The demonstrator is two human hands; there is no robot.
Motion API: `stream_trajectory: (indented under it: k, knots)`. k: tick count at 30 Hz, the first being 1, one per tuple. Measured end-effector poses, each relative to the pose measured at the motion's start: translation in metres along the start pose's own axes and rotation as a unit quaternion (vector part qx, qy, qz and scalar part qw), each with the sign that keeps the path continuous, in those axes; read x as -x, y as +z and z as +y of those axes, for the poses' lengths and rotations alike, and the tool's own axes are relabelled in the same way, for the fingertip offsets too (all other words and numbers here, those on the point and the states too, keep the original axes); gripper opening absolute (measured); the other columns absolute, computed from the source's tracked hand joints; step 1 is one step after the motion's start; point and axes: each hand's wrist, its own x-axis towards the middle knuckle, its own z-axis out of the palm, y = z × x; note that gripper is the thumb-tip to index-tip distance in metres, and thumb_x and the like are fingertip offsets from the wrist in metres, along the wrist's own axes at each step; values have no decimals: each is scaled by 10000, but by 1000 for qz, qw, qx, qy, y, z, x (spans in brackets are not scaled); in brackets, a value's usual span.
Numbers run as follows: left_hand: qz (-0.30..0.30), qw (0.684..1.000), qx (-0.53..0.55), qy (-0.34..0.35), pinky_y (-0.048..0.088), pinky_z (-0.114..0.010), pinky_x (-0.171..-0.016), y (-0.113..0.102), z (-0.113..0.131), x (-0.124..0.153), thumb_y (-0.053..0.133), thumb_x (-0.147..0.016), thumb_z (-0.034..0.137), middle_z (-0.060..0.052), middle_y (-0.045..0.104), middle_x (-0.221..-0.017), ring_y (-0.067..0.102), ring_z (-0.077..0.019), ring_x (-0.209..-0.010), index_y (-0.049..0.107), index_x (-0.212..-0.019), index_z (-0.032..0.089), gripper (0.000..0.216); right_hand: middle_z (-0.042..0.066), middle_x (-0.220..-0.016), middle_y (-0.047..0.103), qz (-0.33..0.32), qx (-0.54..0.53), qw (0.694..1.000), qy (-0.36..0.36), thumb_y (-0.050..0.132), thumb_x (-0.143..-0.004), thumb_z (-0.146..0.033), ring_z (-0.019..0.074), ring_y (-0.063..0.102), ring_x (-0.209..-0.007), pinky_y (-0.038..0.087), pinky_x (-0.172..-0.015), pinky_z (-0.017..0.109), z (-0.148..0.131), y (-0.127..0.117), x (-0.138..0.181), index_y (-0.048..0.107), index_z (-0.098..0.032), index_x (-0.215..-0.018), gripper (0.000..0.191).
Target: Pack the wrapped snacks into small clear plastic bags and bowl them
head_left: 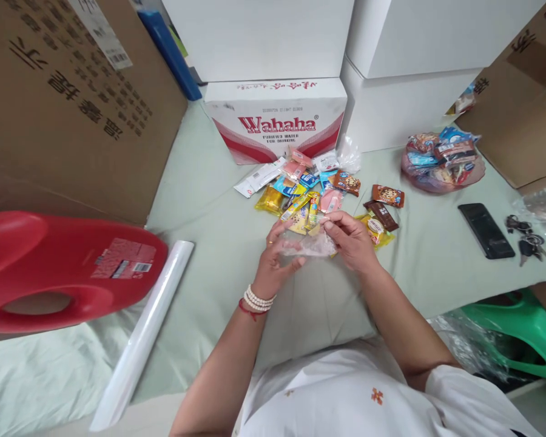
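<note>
**Both hands pinch a clear bag in front of a snack pile**

The left hand [273,261] and the right hand [352,240] each grip a clear plastic bag [312,246], fingers closed on its crumpled film, which stretches between them over the pale green sheet [209,200]. Just beyond the bag, at twelve o'clock, lies a pile of snack packets [318,191], and farther that way stands a Wahaha carton [276,121]. At two o'clock sits a filled bag of snacks [441,161]. At three o'clock lie a black phone [486,229] and keys [525,240], close together. At nine o'clock rests a red jug [50,267], with a roll of clear film [141,340] at eight o'clock beside it.
</note>
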Motion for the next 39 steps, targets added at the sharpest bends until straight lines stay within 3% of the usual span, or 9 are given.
stream_trajectory:
  k: [3,6,10,13,17,22,26,31,39]
  knots:
    - [25,996,80,-26,358,-532,-1212,-7,6,3,843,-770,520,-105,702,-1278,505,-346,-1417,724,-788,219,324,-21,-713,536,7,76,997,-13,731,-884,-585,108,425,-604,351,-556,239,-11,-9,1,708,-216,-910,371]
    - [16,967,228,-113,599,-412,-848,-13,16,5,862,-744,523,-68,731,-998,733,-237,-869,689,-836,195,382,11,-761,589,3,192,980,-52,700,-909,-596,160,531,-732,445,-669,280,-25,-24,4,716,-218,-863,382]
    - [10,937,305,-172,521,-256,-508,-5,23,3,807,-810,527,21,681,-858,549,-70,-454,551,-796,204,413,64,-1047,684,-17,202,975,-86,577,-950,-690,230,623,-1032,501,-905,355,-33,-30,13,724,-250,-1034,471]
    - [66,949,258,-169,509,-231,-520,6,23,2,823,-782,557,40,649,-847,546,-61,-492,527,-803,208,458,86,-1204,680,-119,127,985,8,532,-918,-779,242,632,-1130,507,-942,369,-23,-19,24,617,-265,-1343,672]
    - [129,966,178,-138,455,-209,-519,13,18,3,805,-794,573,46,594,-752,545,-83,-567,571,-828,206,437,34,-951,683,-158,97,971,151,842,-726,-645,186,628,-858,487,-749,302,2,0,34,597,-216,-1334,784]
    - [116,951,203,-202,376,-183,-483,6,17,2,869,-726,527,77,526,-676,431,-52,-518,569,-799,193,455,2,-804,634,-62,23,989,129,860,-708,-581,147,574,-748,482,-740,298,11,4,27,673,-200,-865,453]
    - [86,925,263,-261,429,-169,-551,-1,16,-3,969,-565,312,60,593,-779,519,-56,-614,558,-792,190,486,-2,-826,643,24,-4,995,100,830,-734,-585,162,615,-731,520,-652,294,1,-5,19,603,-244,-878,435]
    - [147,911,295,-250,489,-176,-610,-14,6,-10,962,-504,180,42,611,-852,562,-64,-693,597,-775,184,455,-65,-617,521,127,46,988,80,756,-811,-533,100,405,-414,269,-388,242,1,-22,18,541,-257,-886,358]
    - [277,882,268,-271,557,-211,-657,-18,8,-11,943,-616,383,19,615,-922,615,-99,-803,585,-899,205,489,-55,-609,543,193,113,972,69,710,-807,-474,103,406,-408,283,-392,251,11,-49,15,538,-247,-866,291]
